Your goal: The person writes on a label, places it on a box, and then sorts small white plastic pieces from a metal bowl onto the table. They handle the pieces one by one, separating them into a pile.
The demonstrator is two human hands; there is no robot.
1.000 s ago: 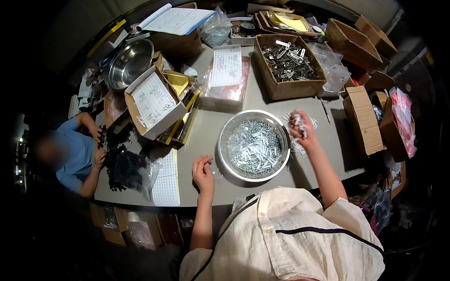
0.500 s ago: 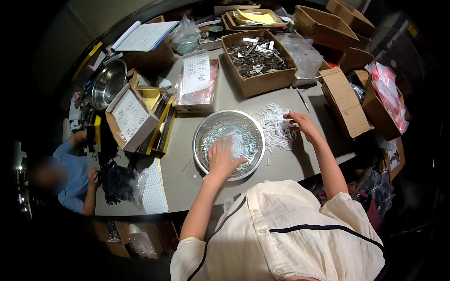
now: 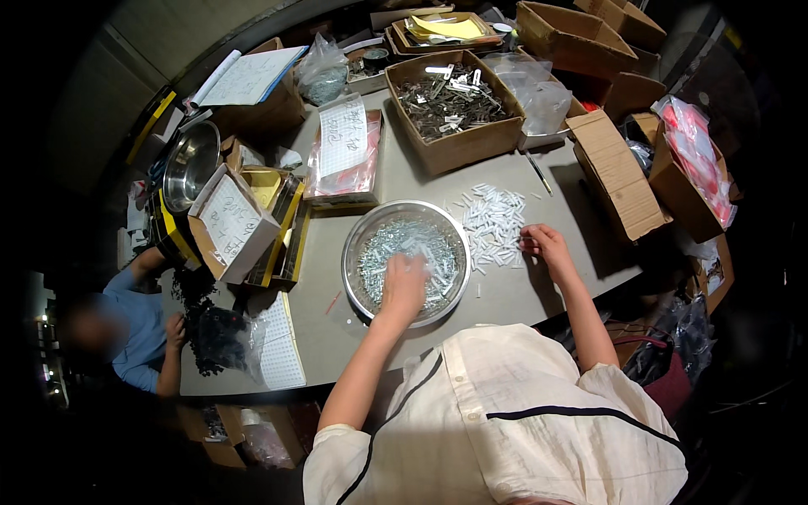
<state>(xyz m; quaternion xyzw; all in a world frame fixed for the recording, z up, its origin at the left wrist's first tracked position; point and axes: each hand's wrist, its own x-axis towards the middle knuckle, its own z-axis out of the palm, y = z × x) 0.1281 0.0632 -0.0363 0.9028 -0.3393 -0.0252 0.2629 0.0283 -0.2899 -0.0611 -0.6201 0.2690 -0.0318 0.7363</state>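
Observation:
A round metal bowl (image 3: pixel 347 282) holds many small shiny silvery metal pieces (image 3: pixel 396 233), with paler ones among them. My left hand (image 3: pixel 405 290) is inside the bowl, on the pieces; motion smears its fingers, so its grip does not show. To the right of the bowl, small white elongated pieces (image 3: pixel 492 220) lie in a loose pile on the grey table (image 3: pixel 324 252). At the pile's right edge is my right hand (image 3: pixel 547 244), its fingers slightly bent and apart, touching the outermost white pieces. I see nothing held in it.
Behind the bowl stands a cardboard box (image 3: pixel 459 153) of dark metal parts. A pen (image 3: pixel 539 172) lies beyond the pile. Open boxes (image 3: pixel 619 181) line the right side. At the left a person in blue (image 3: pixel 143 328) reaches to black pieces (image 3: pixel 198 295) beside a plastic bag (image 3: pixel 231 337).
My left hand has shifted slightly right in the bowl and its fingers are now blurred. My right hand has come down onto the edge of the white pile. The whole view has shifted a little.

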